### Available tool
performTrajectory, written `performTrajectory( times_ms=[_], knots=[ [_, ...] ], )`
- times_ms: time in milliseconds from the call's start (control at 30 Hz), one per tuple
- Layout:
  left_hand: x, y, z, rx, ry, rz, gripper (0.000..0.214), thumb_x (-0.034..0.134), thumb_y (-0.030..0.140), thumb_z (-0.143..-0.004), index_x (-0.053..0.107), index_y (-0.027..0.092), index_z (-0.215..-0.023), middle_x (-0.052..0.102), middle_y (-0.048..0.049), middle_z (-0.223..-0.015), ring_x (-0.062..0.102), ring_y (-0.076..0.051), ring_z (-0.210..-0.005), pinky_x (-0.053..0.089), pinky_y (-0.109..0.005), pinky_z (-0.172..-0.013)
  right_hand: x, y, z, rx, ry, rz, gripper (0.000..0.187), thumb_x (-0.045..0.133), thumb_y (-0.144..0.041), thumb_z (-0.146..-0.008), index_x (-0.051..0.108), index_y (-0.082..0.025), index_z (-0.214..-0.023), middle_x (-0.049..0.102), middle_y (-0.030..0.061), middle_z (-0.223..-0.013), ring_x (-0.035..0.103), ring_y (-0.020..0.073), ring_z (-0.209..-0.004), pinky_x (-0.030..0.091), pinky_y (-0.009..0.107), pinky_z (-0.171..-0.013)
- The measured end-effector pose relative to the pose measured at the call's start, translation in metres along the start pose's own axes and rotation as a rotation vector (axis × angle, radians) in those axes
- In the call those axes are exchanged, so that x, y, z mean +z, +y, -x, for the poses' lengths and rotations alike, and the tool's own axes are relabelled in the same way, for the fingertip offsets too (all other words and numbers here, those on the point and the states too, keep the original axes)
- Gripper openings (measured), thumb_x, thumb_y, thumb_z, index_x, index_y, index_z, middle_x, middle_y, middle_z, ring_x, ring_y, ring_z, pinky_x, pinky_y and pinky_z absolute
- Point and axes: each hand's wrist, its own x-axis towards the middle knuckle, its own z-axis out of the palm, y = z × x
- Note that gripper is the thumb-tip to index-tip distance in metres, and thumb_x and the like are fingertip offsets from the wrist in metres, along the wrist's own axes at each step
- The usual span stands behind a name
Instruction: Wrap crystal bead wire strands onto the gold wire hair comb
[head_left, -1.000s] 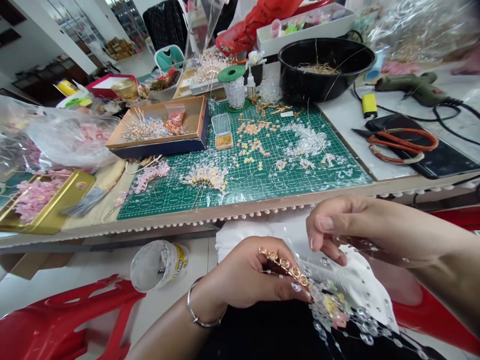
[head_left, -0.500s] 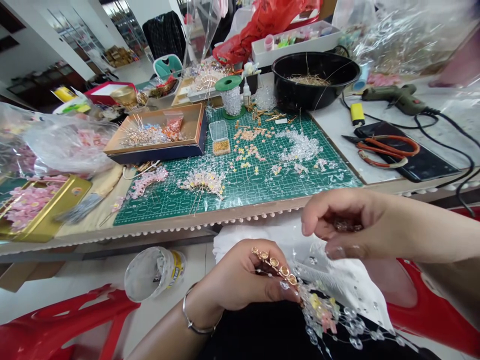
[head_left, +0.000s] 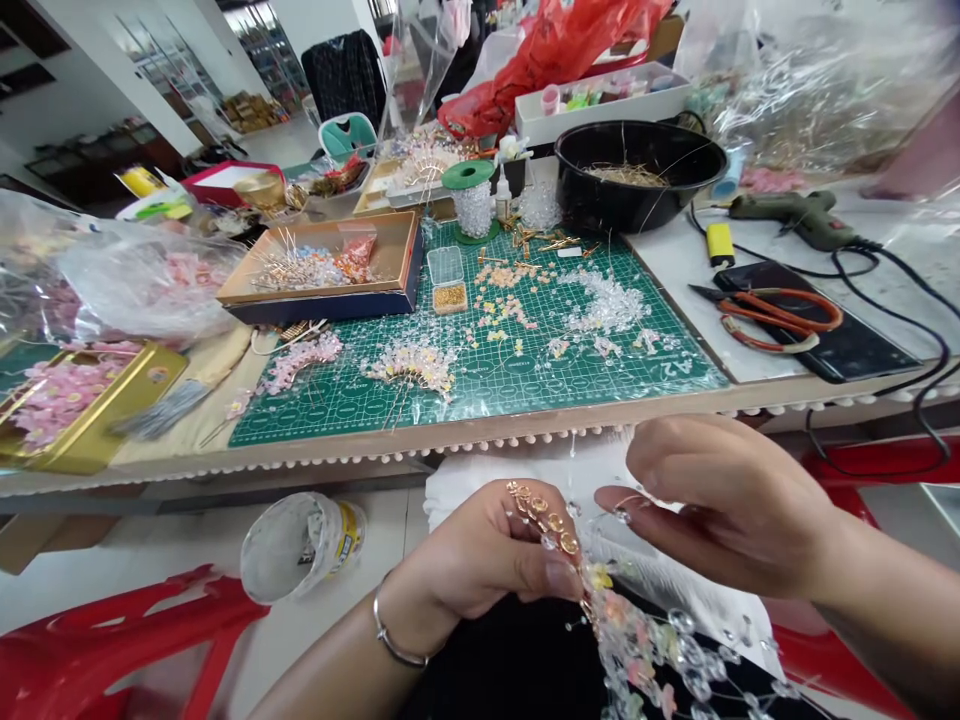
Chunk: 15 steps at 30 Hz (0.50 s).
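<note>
Beaded hairpiece (head_left: 626,640) in hands (head_left: 480,550) (head_left: 720,505), cutting mat (head_left: 330,425) beyond.

Probably a bead-craft workshop: green cutting mat (head_left: 517,375), hot glue gun (head_left: 787,215), scattered crystal beads (head_left: 606,303).

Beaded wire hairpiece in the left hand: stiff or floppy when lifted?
The beaded wire hairpiece is probably floppy at its free end: clear beads spread loosely on fine wires below the left hand. Its gold-cupped row looks stiffer. It is likely light, and the fine wires could kink or snag.
</note>
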Motion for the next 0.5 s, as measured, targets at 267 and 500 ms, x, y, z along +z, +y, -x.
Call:
performTrajectory(
  times_ms=[267,500],
  knots=[
    [0.0,-0.002,-0.003,-0.012,-0.007,0.018,0.048,0.095,0.046,-0.049,0.062,0.014,-0.062,0.059,0.0009,-0.051,0.04,-0.005,-0.04,0.022,-0.021,-0.039,0.008,-0.002,-0.006,0.108,0.223,-0.434,0.033,0.062,0.001,-0.079,0.055,-0.02,-0.104,0.053,-0.0016,-0.079,0.052,0.01,-0.069,0.042,0.026,-0.058],
    [0.003,0.007,0.002,-0.013,0.023,-0.131,0.042,0.095,0.038,-0.053,0.064,0.013,-0.064,0.058,0.0029,-0.054,0.044,-0.005,-0.047,0.029,-0.019,-0.046,0.002,0.001,-0.013,0.508,0.276,-0.692,0.012,0.06,-0.03,-0.094,0.066,-0.026,-0.085,0.063,-0.0008,-0.077,0.06,0.0127,-0.079,0.051,0.026,-0.07]
  ],
)
